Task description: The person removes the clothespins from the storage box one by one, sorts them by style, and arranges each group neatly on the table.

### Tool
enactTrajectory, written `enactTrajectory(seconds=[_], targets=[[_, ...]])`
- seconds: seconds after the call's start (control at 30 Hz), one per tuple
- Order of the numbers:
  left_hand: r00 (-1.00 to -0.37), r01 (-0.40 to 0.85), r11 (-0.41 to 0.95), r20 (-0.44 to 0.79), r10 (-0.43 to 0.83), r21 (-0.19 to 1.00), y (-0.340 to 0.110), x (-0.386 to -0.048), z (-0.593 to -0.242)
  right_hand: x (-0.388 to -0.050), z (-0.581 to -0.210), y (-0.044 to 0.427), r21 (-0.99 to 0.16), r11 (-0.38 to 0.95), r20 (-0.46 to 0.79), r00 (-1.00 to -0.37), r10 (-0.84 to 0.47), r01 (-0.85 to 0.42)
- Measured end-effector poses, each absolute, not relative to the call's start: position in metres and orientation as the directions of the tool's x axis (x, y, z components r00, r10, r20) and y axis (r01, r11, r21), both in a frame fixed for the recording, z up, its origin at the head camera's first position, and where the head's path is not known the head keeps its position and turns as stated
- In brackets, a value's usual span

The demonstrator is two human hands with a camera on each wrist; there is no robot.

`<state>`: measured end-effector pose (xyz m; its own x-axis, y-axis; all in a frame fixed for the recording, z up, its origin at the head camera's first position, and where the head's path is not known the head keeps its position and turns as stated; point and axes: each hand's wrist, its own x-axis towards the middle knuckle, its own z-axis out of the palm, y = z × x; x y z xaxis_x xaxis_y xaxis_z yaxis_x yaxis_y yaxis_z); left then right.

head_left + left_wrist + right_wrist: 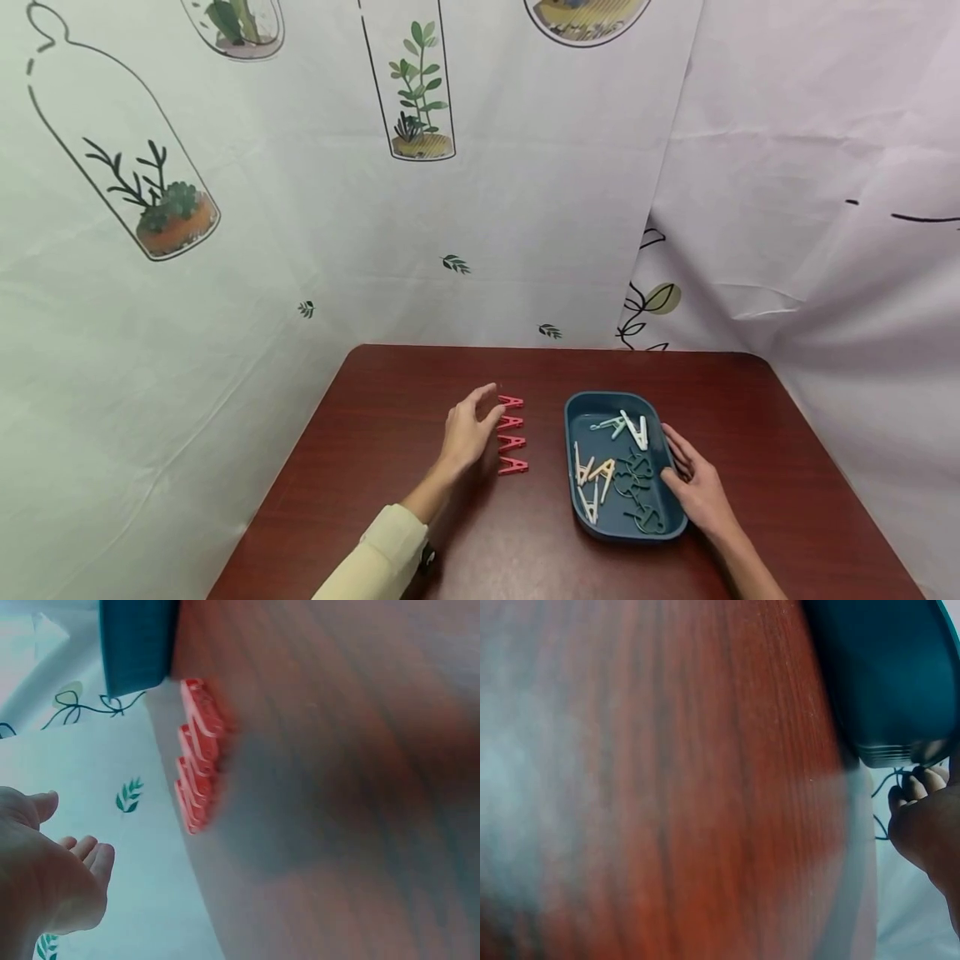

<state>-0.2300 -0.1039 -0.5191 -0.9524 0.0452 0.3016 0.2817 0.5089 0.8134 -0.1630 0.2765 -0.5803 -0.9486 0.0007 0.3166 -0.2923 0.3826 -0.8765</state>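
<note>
Several red clips [513, 443] lie in a column on the table, and in the left wrist view the red clips [196, 757] form a receding row. My left hand [467, 429] is just left of the upper clips, fingers relaxed and holding nothing; the left wrist view shows the left hand [60, 870] with its fingers apart from the clips. With my right hand [697, 483] I grip the right wall of a blue tray [626, 533], thumb at the rim. The right wrist view has the right hand [930, 817] against the tray [892, 675], fingertips partly hidden.
Inside the tray are white clips [589, 502], a yellow clip [603, 473], a pale green clip [611, 426] and dark green pieces [637, 483]. The brown table [420, 375] meets a patterned cloth [495, 208] at its back edge.
</note>
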Motion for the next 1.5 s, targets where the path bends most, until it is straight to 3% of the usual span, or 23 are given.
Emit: enactTrajectory(seconds=[0.27,0.7,0.97,1.3,1.5], targets=[[-0.958,0.28,0.387,0.281,0.055,0.879,-0.076,-0.242,-0.503,-0.164,-0.58,0.276,-0.873,0.391,0.318,-0.948,0.0,-0.293],[-0.968,0.248,0.339,0.246,0.051,0.907,-0.001,-0.244,-0.493,-0.164,-0.578,0.271,-0.869,0.404,0.308,-0.951,-0.008,-0.285],[-0.986,0.167,0.234,0.168,0.016,0.958,0.044,-0.237,-0.494,-0.163,-0.577,0.272,-0.868,0.412,0.302,-0.953,-0.003,-0.276],[-0.985,0.127,0.217,0.148,-0.085,0.968,0.096,-0.229,-0.513,-0.162,-0.577,0.274,-0.873,0.409,0.292,-0.956,0.003,-0.265],[-0.96,0.227,0.269,0.261,-0.099,0.936,0.117,-0.23,-0.538,-0.161,-0.577,0.275,-0.88,0.399,0.284,-0.959,0.007,-0.257]])
